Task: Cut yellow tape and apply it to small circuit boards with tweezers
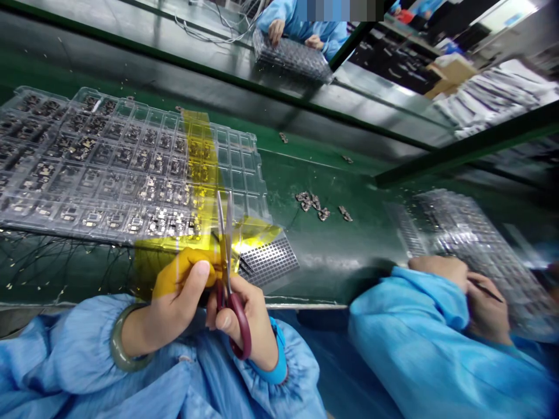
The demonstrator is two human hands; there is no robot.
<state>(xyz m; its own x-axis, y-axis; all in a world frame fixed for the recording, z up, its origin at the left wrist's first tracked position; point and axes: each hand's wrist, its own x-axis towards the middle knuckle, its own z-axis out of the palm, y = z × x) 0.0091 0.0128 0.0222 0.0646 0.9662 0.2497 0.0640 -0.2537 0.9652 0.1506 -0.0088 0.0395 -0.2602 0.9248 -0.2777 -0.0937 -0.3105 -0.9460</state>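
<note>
My left hand (186,288) pinches a see-through yellow film (148,265), part of which covers its fingers. In my right hand (253,308) is a pair of scissors (241,326) with dark red handles; the blades point up and stand slightly apart, close to the film. Beyond both hands lies a clear plastic tray (242,157) with small circuit boards in many pockets. A strip of yellow film (196,125) crosses its right part. Right of the scissors, a sheet of small dark squares (273,259) rests on the green bench, partly under film.
Small metallic parts (312,201) lie on the green bench (314,250). Thin black wires (87,259) spread along the tray's near edge. At right, a co-worker's blue sleeve (406,314) and hands adjoin more trays (471,233). Another person's hands (276,30) handle trays across the bench.
</note>
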